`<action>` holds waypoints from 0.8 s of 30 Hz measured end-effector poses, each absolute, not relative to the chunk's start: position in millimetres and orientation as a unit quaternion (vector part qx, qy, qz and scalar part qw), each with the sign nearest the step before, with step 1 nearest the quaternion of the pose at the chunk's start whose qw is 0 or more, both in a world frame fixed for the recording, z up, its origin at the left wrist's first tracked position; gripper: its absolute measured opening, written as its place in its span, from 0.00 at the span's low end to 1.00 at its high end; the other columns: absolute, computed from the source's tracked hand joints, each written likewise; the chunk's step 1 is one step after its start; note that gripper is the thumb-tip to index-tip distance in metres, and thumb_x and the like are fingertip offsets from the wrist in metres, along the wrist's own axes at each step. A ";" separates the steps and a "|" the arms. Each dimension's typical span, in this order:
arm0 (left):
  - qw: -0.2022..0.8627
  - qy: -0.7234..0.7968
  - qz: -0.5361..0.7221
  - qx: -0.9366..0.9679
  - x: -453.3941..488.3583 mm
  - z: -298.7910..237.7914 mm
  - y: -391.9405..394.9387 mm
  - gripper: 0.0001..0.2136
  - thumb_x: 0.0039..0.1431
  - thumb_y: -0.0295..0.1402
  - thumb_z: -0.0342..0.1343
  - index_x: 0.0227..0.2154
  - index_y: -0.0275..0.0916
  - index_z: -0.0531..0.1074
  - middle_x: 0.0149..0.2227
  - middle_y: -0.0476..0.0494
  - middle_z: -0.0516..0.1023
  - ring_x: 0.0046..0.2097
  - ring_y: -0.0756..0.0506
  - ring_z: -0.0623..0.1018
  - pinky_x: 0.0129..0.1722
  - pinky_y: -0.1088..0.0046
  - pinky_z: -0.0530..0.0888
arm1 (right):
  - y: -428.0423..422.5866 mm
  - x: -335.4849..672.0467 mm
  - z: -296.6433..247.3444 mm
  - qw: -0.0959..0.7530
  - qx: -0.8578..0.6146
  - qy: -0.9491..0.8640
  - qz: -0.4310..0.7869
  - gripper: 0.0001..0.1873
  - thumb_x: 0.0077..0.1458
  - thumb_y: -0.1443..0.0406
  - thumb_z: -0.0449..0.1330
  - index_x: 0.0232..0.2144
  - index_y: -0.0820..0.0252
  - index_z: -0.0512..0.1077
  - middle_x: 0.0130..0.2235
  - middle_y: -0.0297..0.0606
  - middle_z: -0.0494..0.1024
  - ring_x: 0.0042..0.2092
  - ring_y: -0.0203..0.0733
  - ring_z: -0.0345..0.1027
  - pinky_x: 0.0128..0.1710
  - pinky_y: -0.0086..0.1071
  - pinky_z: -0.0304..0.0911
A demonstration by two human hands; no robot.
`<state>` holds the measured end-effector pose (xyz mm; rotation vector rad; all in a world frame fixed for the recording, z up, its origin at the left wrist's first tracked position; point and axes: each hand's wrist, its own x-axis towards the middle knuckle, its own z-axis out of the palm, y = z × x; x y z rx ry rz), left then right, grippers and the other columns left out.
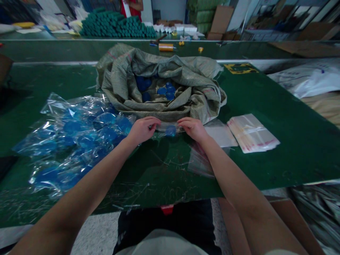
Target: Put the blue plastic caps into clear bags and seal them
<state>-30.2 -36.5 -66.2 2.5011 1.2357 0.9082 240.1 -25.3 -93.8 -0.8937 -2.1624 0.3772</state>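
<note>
Between my two hands a clear plastic bag (170, 130) with a blue piece inside is stretched sideways. My left hand (143, 129) pinches its left end, and my right hand (193, 128) pinches its right end. Just beyond them lies a grey-green woven sack (159, 111), its mouth rolled open around several blue round pieces (169, 91). A heap of clear bags with blue pieces (79, 131) spreads to the left of my left hand. Loose flat clear bags (200, 161) lie under and beside my right forearm.
A stack of clear bags (252, 132) rests on the green table (294, 152) at right. Behind the sack are an orange tape roll (166, 47) and a pile of green cylinders (114, 23). A person in red (136, 7) stands across. A cardboard box (289, 219) sits below, right.
</note>
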 end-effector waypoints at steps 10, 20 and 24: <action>0.015 0.450 0.198 0.871 2.3 -50.2 -56.7 0.14 0.63 0.42 0.51 0.37 0.42 0.79 0.41 0.43 0.79 0.38 0.46 0.78 0.37 0.71 0.73 | -23.8 239.9 -96.4 0.372 -0.356 -0.842 0.162 0.14 0.58 0.69 0.53 0.35 0.53 0.79 0.45 0.39 0.80 0.45 0.43 0.75 0.47 0.38 0.69; 0.013 0.479 0.152 0.864 10.0 -54.5 -55.7 0.12 0.61 0.42 0.54 0.36 0.42 0.79 0.41 0.43 0.78 0.36 0.45 0.77 0.34 0.70 0.71 | -31.5 233.6 -91.9 0.444 -0.398 -0.744 0.302 0.16 0.54 0.68 0.58 0.47 0.55 0.73 0.50 0.42 0.76 0.46 0.43 0.73 0.46 0.39 0.71; 0.034 0.486 0.175 0.855 8.6 -58.5 -56.3 0.12 0.61 0.42 0.54 0.37 0.43 0.78 0.42 0.43 0.78 0.38 0.45 0.77 0.37 0.70 0.72 | -29.8 230.1 -98.1 0.430 -0.441 -0.686 0.387 0.34 0.45 0.61 0.68 0.54 0.54 0.64 0.46 0.41 0.76 0.38 0.40 0.74 0.36 0.35 0.72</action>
